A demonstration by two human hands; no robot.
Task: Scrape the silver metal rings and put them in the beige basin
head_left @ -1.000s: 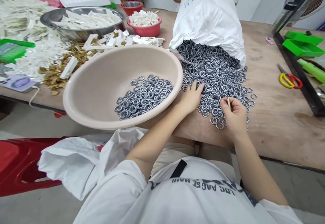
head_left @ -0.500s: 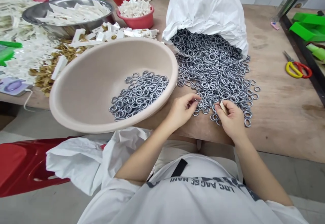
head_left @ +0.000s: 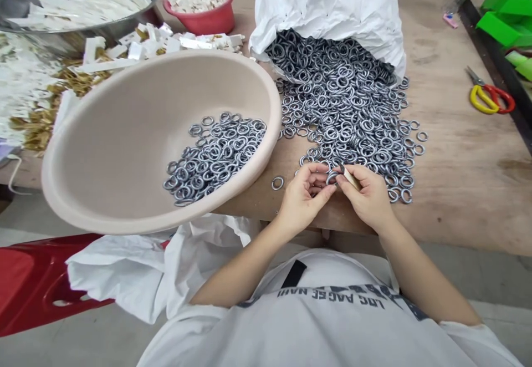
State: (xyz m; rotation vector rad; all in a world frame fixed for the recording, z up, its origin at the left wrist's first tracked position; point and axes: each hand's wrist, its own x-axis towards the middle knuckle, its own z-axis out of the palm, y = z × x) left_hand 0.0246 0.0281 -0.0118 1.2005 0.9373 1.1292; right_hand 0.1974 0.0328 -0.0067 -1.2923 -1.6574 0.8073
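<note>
Between the fingertips of my left hand [head_left: 305, 194] is a grey ring [head_left: 332, 178], pinched near the table's front edge. My right hand [head_left: 368, 192] grips a small tool with a pale handle [head_left: 351, 177] and a dark tip; the tip meets the ring. Just beyond both hands spreads a heap of grey rings [head_left: 353, 117], spilling from the mouth of a white sack [head_left: 328, 1]. To the left, a large beige basin [head_left: 124, 95] holds more rings [head_left: 220, 156] on its right side. One loose ring [head_left: 277, 183] lies between basin and left hand.
Yellow-and-red-handled scissors [head_left: 490, 98] lie at right, near green bins [head_left: 505, 20]. Behind the basin are a steel bowl [head_left: 152, 20] and a red bowl [head_left: 208, 20] of white pieces, with loose white strips [head_left: 199, 41]. A red stool [head_left: 45, 278] stands below left.
My hands have come together, and a ring is now held between them. A loose ring now lies apart, left of the heap. The view has shifted slightly.
</note>
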